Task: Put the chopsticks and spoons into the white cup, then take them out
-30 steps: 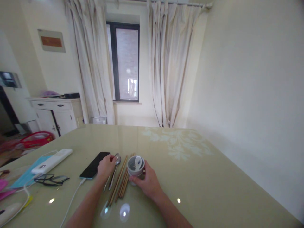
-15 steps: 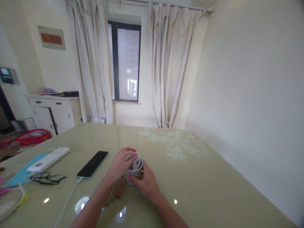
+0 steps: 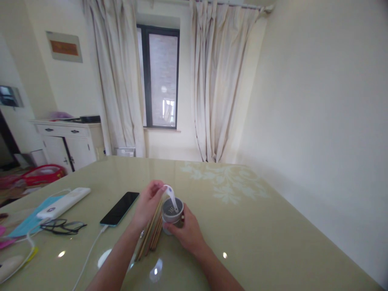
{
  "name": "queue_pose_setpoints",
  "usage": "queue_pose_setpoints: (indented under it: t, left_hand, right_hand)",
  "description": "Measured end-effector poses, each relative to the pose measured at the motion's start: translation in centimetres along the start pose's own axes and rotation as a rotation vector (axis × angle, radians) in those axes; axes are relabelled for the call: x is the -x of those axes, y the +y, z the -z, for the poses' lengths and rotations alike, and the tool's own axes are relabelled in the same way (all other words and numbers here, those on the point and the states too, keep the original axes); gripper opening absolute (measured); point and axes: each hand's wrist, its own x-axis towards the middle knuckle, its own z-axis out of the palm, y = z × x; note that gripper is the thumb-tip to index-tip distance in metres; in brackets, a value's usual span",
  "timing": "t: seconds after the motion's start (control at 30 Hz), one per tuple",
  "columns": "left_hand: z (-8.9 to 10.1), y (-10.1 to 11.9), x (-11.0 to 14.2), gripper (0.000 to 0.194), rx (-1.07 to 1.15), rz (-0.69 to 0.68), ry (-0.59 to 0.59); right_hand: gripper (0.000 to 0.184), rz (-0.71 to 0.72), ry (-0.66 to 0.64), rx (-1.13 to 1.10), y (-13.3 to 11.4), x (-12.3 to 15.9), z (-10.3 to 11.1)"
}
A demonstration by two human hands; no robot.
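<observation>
My left hand (image 3: 150, 202) pinches the upper end of a white soup spoon (image 3: 172, 197) with a small blue mark. The spoon slants down with its lower end inside a grey utensil holder (image 3: 173, 218), whose bottom has small holes. Wrapped around the holder's right side is my right hand (image 3: 188, 230), steadying it upright on the table. Several wooden chopsticks (image 3: 154, 236) lie on the table just left of the holder, partly beneath my left forearm.
On the glossy table (image 3: 257, 242), a black phone (image 3: 120, 208) is plugged into a white cable. Farther left are folded glasses (image 3: 63, 227), a white power strip (image 3: 64, 203), a blue mask (image 3: 30, 220) and a computer mouse (image 3: 11, 266).
My left hand, which covered the holder's mouth, has risen up and left, lifting the soup spoon partly out. The right hand stays on the holder. More of the chopsticks shows.
</observation>
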Motion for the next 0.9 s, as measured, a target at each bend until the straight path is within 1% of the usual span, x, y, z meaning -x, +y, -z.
queue_pose_setpoints:
  t: [0.07,0.1,0.13,0.17,0.2,0.23,0.3,0.37,0.43,0.53,0.6,0.77,0.9]
  left_hand:
    - [1.4,-0.5,-0.7,0.049,0.175,0.034,0.236]
    - [2.3,-1.0,-1.0,0.055,0.223,0.05,0.335]
    - [3.2,-1.5,-1.3,0.058,0.234,0.075,0.397]
    - [4.1,-2.2,-1.5,0.061,0.21,0.109,0.411]
    - [4.9,-2.8,-1.6,0.062,0.155,0.152,0.371]
    - [5.5,-3.5,-1.7,0.06,0.073,0.194,0.305]
    - [6.2,-4.6,-1.6,0.048,-0.161,0.241,0.168]
    - [6.0,-5.3,-1.3,0.03,-0.43,0.235,0.09]
    - [5.3,-5.8,-1.0,0.019,-0.655,0.21,0.038]
    - [4.1,-6.3,-0.6,0.022,-0.867,0.149,-0.04]
    - [3.7,-6.7,-0.5,0.024,-0.941,0.108,-0.061]
    - [3.6,-7.6,-0.4,0.025,-0.998,0.041,-0.09]
    - [4.0,-7.7,-0.3,0.026,-1.004,-0.011,-0.038]
  right_hand:
    - [0.064,-0.001,0.013,0.023,-0.1,0.0,0.0]
    - [0.064,-0.001,0.031,0.052,-0.1,0.1,0.0]
    - [0.065,-0.001,0.055,0.09,-0.1,0.1,0.0]
    - [0.066,-0.002,0.079,0.131,-0.1,0.1,-0.1]
    - [0.066,-0.005,0.1,0.166,-0.1,0.0,-0.1]
    - [0.066,-0.008,0.112,0.192,-0.1,0.0,-0.2]
    - [0.064,-0.009,0.123,0.211,-0.1,0.0,-0.2]
    - [0.063,-0.002,0.139,0.22,-0.1,0.0,-0.2]
    - [0.063,0.004,0.163,0.228,0.0,0.1,-0.1]
    - [0.071,-0.02,0.199,0.243,0.2,0.1,0.0]
    - [0.075,-0.045,0.201,0.243,0.3,0.2,0.0]
    - [0.07,-0.066,0.157,0.228,0.5,0.2,-0.1]
    - [0.07,-0.057,0.128,0.208,0.5,0.3,0.1]
